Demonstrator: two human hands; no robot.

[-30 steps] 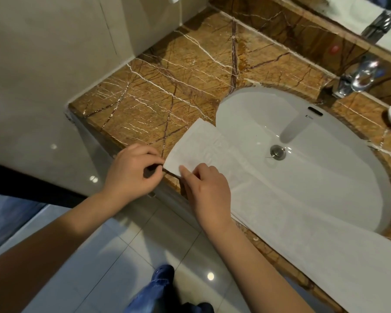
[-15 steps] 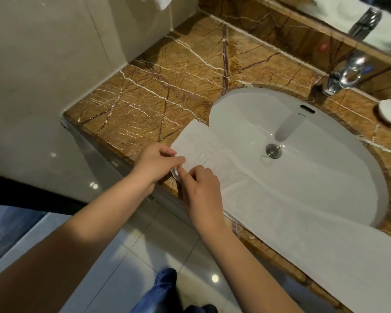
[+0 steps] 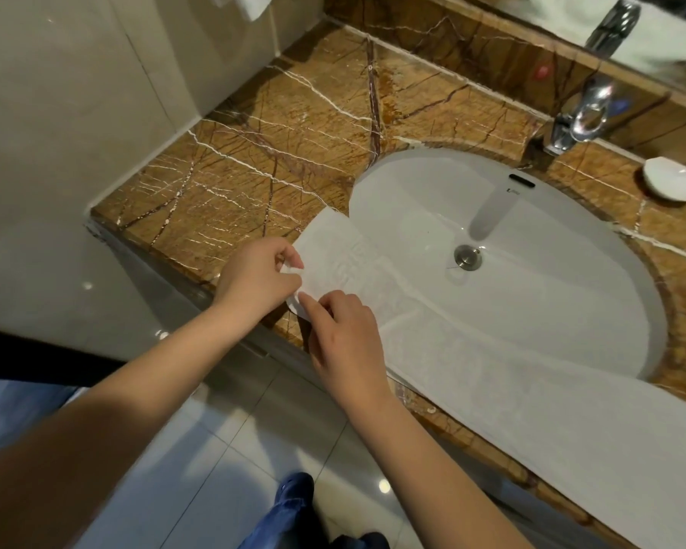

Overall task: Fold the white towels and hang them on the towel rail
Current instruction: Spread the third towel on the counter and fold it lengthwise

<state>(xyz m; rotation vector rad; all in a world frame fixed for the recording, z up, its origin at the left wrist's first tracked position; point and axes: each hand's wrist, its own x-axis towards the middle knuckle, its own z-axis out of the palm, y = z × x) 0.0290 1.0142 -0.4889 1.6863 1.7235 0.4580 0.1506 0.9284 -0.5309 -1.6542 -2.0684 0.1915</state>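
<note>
One long white towel (image 3: 492,370) lies flat across the brown veined marble counter (image 3: 254,152) and the white oval sink (image 3: 551,271), its long axis running from centre-left down to the lower right. Two hands meet at its short left end: the left hand (image 3: 254,283) pinches the corner, the right hand (image 3: 345,334), just beside it, pinches the near edge with curled fingers; all the cloth lies rightward of them

The white towel (image 3: 492,390) runs off the right edge, and the tap (image 3: 583,112) is blurred.
</note>
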